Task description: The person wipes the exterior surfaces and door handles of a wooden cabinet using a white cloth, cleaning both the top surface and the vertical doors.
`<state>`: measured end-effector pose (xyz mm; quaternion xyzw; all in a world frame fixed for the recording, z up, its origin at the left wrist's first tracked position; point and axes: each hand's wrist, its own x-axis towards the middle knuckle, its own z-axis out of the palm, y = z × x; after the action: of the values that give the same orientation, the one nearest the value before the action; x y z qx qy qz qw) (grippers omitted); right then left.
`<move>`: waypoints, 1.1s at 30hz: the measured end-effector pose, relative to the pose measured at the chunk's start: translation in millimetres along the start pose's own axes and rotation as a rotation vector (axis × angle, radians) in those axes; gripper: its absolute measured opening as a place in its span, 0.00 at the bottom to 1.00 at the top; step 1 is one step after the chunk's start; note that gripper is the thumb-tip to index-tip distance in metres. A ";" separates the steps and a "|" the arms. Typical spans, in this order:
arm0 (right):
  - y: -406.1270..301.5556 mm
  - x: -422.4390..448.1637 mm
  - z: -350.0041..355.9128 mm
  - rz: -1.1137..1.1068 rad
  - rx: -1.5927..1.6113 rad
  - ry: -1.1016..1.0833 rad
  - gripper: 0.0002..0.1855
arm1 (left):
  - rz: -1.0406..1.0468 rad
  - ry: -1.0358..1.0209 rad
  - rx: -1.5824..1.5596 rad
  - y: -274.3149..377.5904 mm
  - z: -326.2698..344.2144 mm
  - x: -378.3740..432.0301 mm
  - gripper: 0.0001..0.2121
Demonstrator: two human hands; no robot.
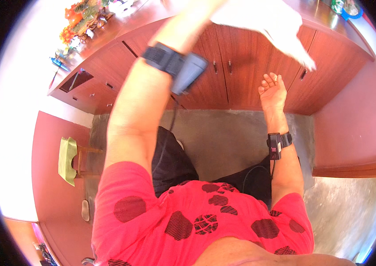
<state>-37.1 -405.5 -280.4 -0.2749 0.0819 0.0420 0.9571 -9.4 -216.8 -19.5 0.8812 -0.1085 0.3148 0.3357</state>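
My left arm reaches up over the top of a reddish-brown wooden cabinet (251, 56). My left hand (206, 8) is washed out by glare at the upper edge, so its fingers cannot be made out. Beside it a white, overexposed cloth (258, 13) lies on the cabinet top, and one corner hangs over the front. Whether the hand grips this cloth cannot be told. My right hand (273, 91) is raised in front of the cabinet doors, below the hanging corner. Its palm shows, the fingers are loosely bent, and it holds nothing.
Ornaments (81, 20) and small items crowd the cabinet top at left. A partly open drawer (76, 80) is below them. At upper right is a blue-rimmed round object (353, 10). A stool with a green cover (67, 159) stands left; a slipper (85, 210) is near it.
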 end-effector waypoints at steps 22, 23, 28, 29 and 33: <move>5.3 -18.4 20.0 0.131 -0.146 -0.158 0.05 | -0.018 0.043 0.817 -143.4 -13.7 8.6 0.21; 3.3 -19.4 18.9 0.136 -0.161 -0.179 0.05 | 0.163 0.127 0.709 -126.7 3.9 8.1 0.17; 3.3 -17.5 17.4 0.236 -0.203 -0.234 0.05 | 0.372 0.258 0.630 -41.4 85.9 14.5 0.20; 12.7 -24.5 28.2 0.273 -0.234 -0.287 0.05 | 0.373 0.231 0.620 -33.7 80.1 12.9 0.21; 19.1 -15.3 26.6 0.270 -0.361 -0.281 0.05 | 0.366 0.160 0.515 -19.8 109.1 17.6 0.23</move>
<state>-51.0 -375.8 -265.3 -0.4191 -0.0247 0.2208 0.8804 64.9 -273.6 -81.7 0.8755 -0.1551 0.4552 0.0470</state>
